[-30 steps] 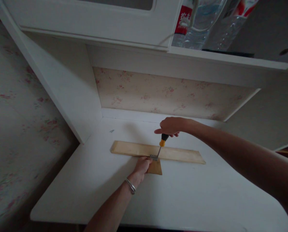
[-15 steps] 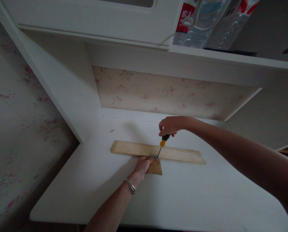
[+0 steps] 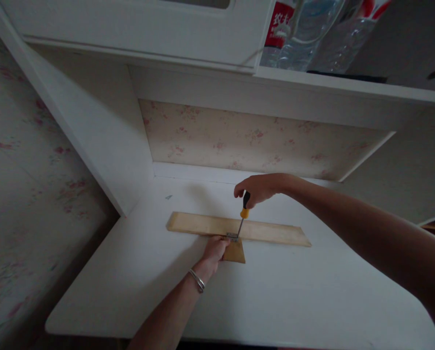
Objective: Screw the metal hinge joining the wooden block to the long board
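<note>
My right hand [image 3: 260,189] is closed loosely around the black-and-yellow handle of a screwdriver [image 3: 244,213], its wrist bent over the top. The shaft slants down to a small metal hinge [image 3: 232,236], and the tip meets its right side. Under the hinge, a long pale wooden board [image 3: 199,224] lies flat across the table, with a short wooden piece [image 3: 235,253] butted against its front edge. My left hand [image 3: 215,249] grips the short piece from the left, thumb at the hinge; its other fingers are partly hidden.
All this sits on a white table [image 3: 283,291] with a rounded front left corner. A tiny grey triangular mark or scrap [image 3: 169,197] shows toward the back left. White side panels and an overhead cabinet [image 3: 140,34] enclose the space. Plastic bottles [image 3: 298,36] stand on the upper shelf.
My right hand has shifted slightly left and its fingers have opened and turned around the handle, which now stands a little more upright. My left hand and the wood stay put.
</note>
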Tool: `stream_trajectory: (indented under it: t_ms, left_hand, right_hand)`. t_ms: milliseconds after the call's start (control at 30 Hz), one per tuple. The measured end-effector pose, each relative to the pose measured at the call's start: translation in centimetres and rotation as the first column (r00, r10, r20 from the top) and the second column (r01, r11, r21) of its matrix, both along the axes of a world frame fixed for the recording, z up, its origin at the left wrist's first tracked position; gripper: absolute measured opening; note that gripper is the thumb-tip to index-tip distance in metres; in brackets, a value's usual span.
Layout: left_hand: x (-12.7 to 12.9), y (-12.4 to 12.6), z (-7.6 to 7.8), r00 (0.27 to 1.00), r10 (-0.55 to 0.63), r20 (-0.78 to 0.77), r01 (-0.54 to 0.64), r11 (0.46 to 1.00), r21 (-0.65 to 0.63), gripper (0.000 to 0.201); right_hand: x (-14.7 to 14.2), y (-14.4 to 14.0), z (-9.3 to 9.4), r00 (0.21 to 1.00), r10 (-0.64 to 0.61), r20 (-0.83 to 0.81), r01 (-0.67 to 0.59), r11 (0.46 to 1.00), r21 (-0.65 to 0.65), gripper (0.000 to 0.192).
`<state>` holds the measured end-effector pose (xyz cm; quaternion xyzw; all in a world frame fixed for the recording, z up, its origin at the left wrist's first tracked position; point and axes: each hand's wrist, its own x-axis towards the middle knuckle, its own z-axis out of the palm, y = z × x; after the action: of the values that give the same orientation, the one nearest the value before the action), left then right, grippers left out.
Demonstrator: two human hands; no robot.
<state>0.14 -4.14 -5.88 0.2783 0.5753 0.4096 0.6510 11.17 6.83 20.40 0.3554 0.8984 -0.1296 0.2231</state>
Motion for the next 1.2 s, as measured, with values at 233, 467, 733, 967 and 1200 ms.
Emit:
stream_trajectory:
  t_ms: [233,467,733,967,1200]
  left_hand:
    - [0.04,-0.12,0.43,0.999,-0.005,0.036,0.004,1.0,0.007,0.009]
    - [0.0,-0.1,0.15,0.999,0.005,0.041,-0.005,1.0,0.016,0.008]
    - [0.02,-0.01,0.02,0.999,0.002,0.044,-0.004,1.0,0.025,0.009]
    - [-0.02,-0.06,-0.24,0.999,0.005,0.033,-0.006,1.0,0.025,0.009]
    - [-0.07,-0.01,-0.5,1.0,0.005,0.029,-0.006,1.0,0.03,0.01]
  right_hand:
    - [-0.32,0.03,-0.31,0.965,-0.217,0.146,0.212,0.976,0.049,0.043]
    - [-0.47,0.19,-0.39,0.989,-0.143,0.036,0.144,0.99,-0.007,0.049]
    - [-0.83,-0.18,-0.02,0.996,-0.024,0.084,0.02,0.998,0.055,0.045]
    - [-0.75,-0.21,-0.78,0.967,-0.206,0.151,0.19,0.975,0.113,0.041]
    - [-0.51,-0.32,-0.8,0.988,-0.136,0.067,0.131,0.989,0.071,0.044]
